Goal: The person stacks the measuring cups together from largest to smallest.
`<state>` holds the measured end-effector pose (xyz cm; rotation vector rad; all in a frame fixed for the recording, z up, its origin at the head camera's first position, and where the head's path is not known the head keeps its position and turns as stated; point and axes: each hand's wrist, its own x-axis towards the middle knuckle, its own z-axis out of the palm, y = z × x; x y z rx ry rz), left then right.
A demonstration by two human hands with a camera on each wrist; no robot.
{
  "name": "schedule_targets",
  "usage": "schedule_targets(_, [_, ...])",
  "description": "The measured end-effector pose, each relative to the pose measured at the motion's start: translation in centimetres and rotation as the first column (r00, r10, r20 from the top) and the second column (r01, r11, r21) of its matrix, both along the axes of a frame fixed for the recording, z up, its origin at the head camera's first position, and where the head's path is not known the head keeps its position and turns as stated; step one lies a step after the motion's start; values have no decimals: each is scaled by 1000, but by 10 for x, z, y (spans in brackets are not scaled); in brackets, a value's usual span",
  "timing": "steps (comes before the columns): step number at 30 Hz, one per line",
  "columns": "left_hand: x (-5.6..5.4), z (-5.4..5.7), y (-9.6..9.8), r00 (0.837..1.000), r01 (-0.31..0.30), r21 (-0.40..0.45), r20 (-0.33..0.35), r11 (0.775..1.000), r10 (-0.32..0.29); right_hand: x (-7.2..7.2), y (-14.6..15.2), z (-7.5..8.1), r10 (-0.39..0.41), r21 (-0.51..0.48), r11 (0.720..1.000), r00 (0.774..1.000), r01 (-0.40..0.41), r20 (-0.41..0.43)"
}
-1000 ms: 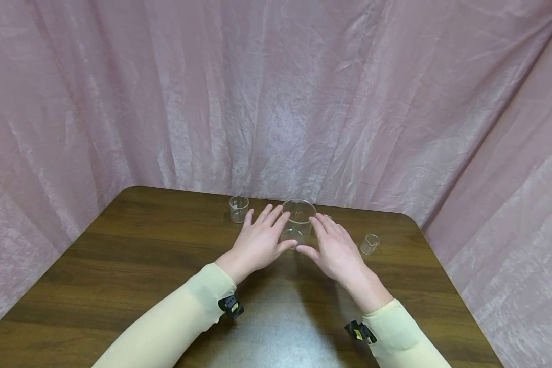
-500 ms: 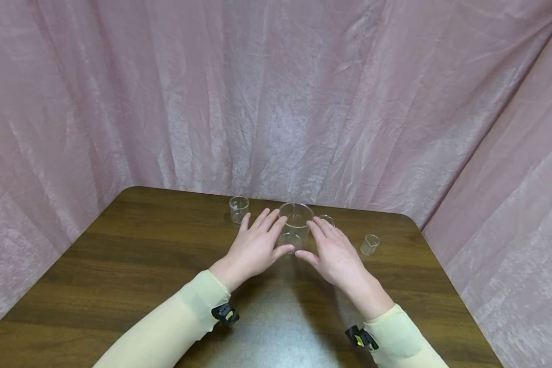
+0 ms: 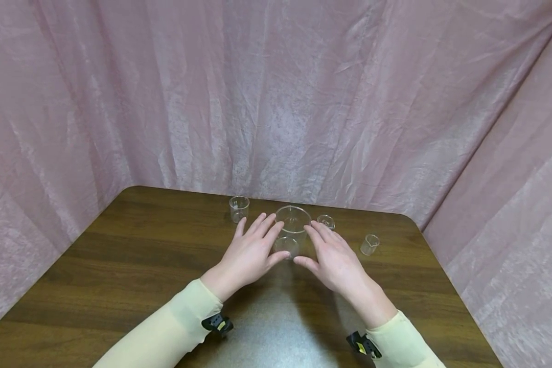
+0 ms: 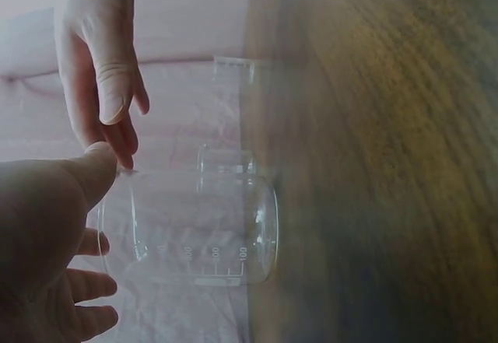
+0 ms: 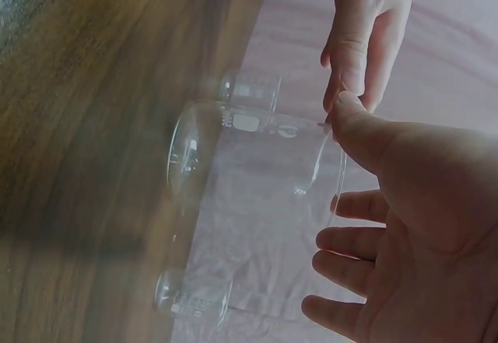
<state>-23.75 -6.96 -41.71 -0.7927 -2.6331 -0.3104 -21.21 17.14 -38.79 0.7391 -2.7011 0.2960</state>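
Note:
A large clear glass beaker (image 3: 289, 244) stands upright between both hands, its rim at the level of the fingers. My left hand (image 3: 249, 253) holds the rim from the left, thumb on the near side and fingers spread along the far left. From the right, my right hand (image 3: 337, 259) grips it the same way, the two thumb tips close together at the front. White graduation marks show on the beaker (image 4: 218, 242) in the left wrist view. Its base (image 5: 184, 156) sits low over the wood in the right wrist view.
Behind the left fingertips stands a smaller beaker (image 3: 239, 210). Another small beaker (image 3: 325, 221) is partly hidden behind the right fingers, and a tiny one (image 3: 370, 245) stands farther right. Pink curtains (image 3: 276, 102) hang beyond the back edge of the brown wooden table (image 3: 156, 245).
Both hands and the large beaker have moved toward me and slightly left. More of the small beaker behind the right fingers shows now. The other small beakers have stayed in place.

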Motion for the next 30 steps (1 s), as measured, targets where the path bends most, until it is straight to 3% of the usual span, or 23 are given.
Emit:
schedule_targets(10, [11,0,-6,999,24,13,-35,1000,-24,7,-1,-2,15,-7,1000,1000,-15,6])
schedule_targets(30, [26,-1,-20,999,43,-2,-32,999,-43,18,-5,-2,31,-26,999,998,-29,50])
